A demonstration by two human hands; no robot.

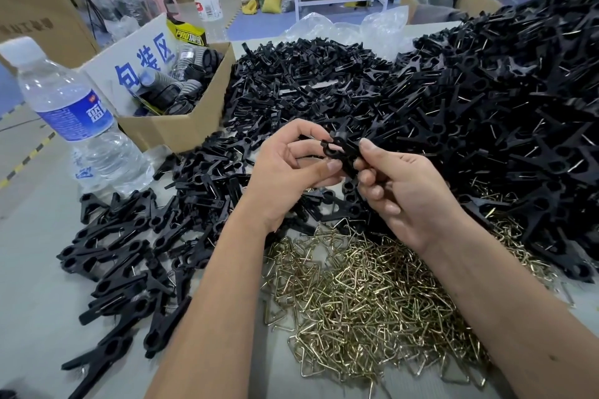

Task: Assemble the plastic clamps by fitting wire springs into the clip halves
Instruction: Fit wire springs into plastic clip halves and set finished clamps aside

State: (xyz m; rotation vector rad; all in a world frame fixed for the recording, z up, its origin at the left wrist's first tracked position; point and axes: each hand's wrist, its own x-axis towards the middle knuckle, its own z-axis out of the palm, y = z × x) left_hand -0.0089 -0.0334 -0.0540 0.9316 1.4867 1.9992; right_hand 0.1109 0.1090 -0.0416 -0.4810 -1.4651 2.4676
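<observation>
Both hands meet above the table's middle, holding black plastic clip halves (342, 147) between them. My left hand (288, 168) pinches the piece with thumb and curled fingers. From the right, my right hand (393, 183) grips the same piece with its fingertips. No wire spring shows in either hand. A heap of brass-coloured wire springs (363, 301) lies right below my wrists. Loose black clip halves (304, 81) are piled behind the hands. Assembled black clamps (113, 272) lie scattered at the left, and a big mound of clamps (518, 113) rises on the right.
A clear water bottle (74, 116) stands at the left edge, a second bottle (205, 0) farther back. An open cardboard box (181, 126) holding dark round parts sits behind the left pile. Crumpled plastic bags (350, 29) lie at the far side of the table.
</observation>
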